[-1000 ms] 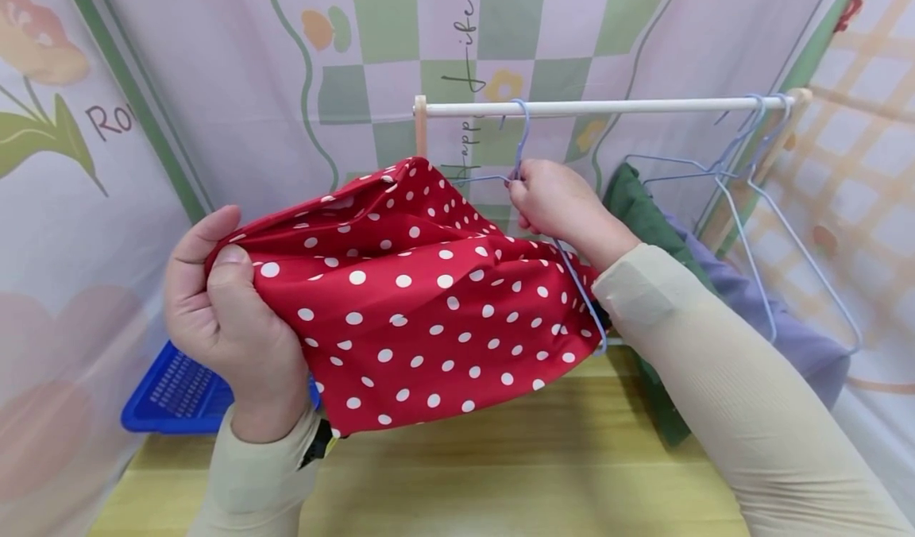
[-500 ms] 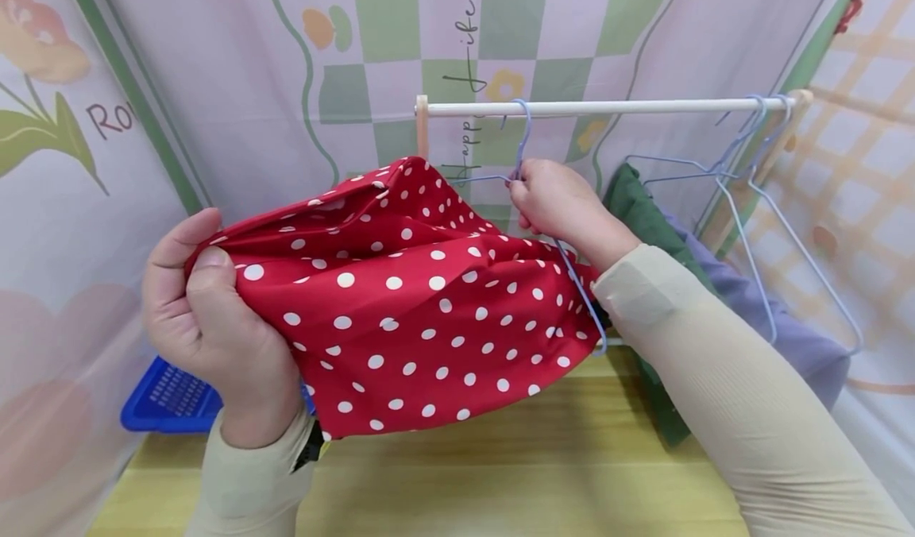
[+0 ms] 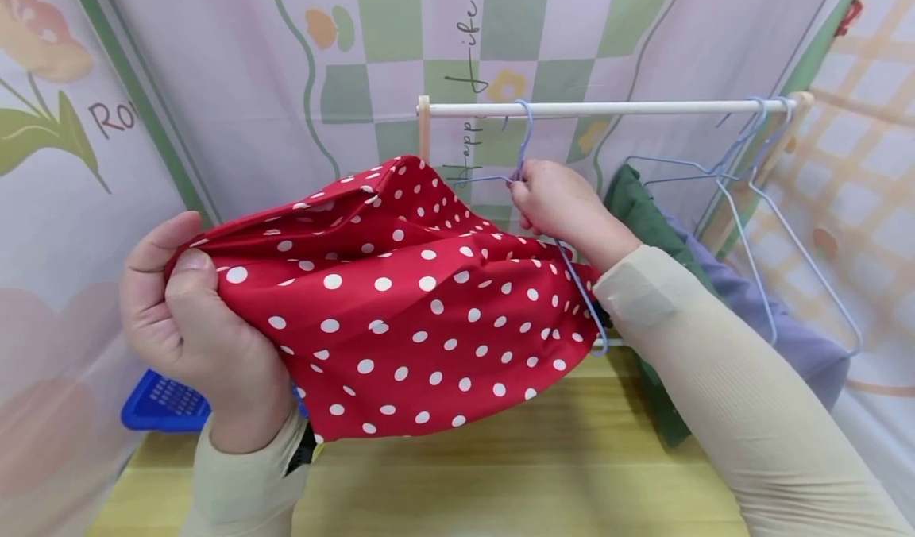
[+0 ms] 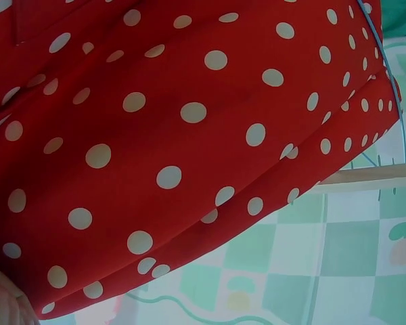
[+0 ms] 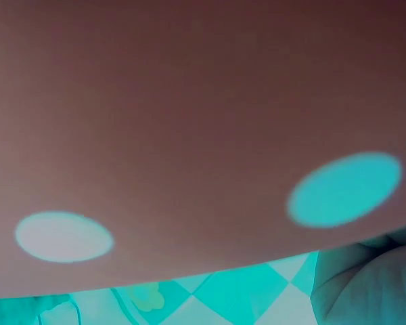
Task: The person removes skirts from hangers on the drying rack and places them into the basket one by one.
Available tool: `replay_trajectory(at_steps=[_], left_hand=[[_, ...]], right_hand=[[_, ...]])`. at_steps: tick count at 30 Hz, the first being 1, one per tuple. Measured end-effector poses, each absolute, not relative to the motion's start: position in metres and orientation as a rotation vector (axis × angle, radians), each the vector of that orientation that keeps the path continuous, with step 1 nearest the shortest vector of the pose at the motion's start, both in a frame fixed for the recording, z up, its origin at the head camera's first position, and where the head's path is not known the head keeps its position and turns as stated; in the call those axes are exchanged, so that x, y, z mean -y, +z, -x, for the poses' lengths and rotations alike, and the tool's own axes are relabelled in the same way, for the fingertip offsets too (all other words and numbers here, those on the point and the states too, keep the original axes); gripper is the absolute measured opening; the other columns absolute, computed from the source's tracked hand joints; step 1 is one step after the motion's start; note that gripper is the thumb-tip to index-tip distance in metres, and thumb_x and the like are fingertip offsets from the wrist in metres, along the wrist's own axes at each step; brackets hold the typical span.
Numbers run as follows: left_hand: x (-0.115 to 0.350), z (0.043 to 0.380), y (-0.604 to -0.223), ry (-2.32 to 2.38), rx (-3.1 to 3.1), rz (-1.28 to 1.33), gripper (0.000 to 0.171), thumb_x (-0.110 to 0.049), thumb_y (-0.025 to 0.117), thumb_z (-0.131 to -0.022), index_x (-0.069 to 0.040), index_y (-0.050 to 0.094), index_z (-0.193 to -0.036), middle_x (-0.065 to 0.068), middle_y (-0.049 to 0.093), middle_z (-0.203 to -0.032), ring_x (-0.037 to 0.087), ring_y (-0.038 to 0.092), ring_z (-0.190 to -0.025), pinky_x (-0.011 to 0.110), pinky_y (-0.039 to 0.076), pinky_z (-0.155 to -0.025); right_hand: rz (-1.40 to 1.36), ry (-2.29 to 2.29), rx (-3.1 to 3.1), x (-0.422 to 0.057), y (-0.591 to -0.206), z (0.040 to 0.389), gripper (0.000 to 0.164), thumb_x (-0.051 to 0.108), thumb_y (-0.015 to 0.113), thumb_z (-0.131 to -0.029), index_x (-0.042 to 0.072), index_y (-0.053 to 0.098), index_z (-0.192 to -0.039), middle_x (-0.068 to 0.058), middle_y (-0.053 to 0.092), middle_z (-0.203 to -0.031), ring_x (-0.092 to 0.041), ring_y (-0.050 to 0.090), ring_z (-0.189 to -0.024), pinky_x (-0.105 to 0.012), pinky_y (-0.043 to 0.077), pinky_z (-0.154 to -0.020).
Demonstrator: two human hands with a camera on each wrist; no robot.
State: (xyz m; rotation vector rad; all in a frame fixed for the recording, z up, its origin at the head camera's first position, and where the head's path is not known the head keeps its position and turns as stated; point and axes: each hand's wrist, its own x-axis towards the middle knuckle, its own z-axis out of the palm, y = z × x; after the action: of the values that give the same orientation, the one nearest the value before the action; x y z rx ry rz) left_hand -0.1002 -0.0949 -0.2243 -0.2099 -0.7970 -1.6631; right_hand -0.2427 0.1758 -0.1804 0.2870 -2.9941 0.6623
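In the head view my left hand pinches the left end of a red cloth with white polka dots between thumb and fingers. The cloth is drawn out to the left, and its upper edge gapes in a fold. My right hand grips a blue wire hanger just under its hook, which sits over the rail. One hanger arm runs down in front of the cloth's right end. Dotted red cloth fills most of the left wrist view. The same cloth covers most of the right wrist view.
More blue hangers hang at the rail's right end. Behind my right arm are a green cloth and a purple cloth. A blue basket stands on the wooden table at the left. Patterned curtains surround the table.
My left hand has moved left and slightly down, drawing the red cloth's left end with it. More of the blue basket is covered. My right hand stays on the hanger.
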Motion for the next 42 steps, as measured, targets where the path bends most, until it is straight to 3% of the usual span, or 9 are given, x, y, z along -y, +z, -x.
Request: replay_trajectory(at_steps=[13,30,42], left_hand=[[0.100,0.096,-0.219,-1.658,0.753,0.177,0.026,-0.001,0.052,-0.090,0.016,0.069,-0.102,0.028,0.067,-0.083,0.040,0.068,-0.078,0.043,0.061,-0.074],[0.106,0.099,-0.219,-1.641,0.848,0.219,0.026,0.002,0.050,-0.089,0.019,0.068,-0.095,0.019,0.062,-0.070,0.028,0.055,-0.060,0.030,0.049,-0.055],[0.120,0.103,-0.214,-1.640,0.981,0.260,0.026,-0.001,0.052,-0.091,0.017,0.070,-0.097,0.019,0.064,-0.073,0.029,0.062,-0.064,0.030,0.055,-0.060]], right_hand=[[-0.287,0.627,2.997,-0.177,-0.181,0.244,0.024,0.023,0.045,-0.108,0.004,0.058,-0.116,-0.012,0.068,-0.082,-0.026,0.066,-0.075,-0.044,0.051,-0.080],[-0.317,0.628,2.965,-0.178,-0.184,0.244,0.025,0.023,0.043,-0.109,0.003,0.057,-0.113,-0.010,0.067,-0.078,-0.025,0.067,-0.073,-0.043,0.052,-0.076],[-0.296,0.655,2.969,-0.177,-0.185,0.243,0.026,0.024,0.045,-0.109,0.003,0.057,-0.119,-0.012,0.067,-0.082,-0.025,0.066,-0.074,-0.042,0.053,-0.076]])
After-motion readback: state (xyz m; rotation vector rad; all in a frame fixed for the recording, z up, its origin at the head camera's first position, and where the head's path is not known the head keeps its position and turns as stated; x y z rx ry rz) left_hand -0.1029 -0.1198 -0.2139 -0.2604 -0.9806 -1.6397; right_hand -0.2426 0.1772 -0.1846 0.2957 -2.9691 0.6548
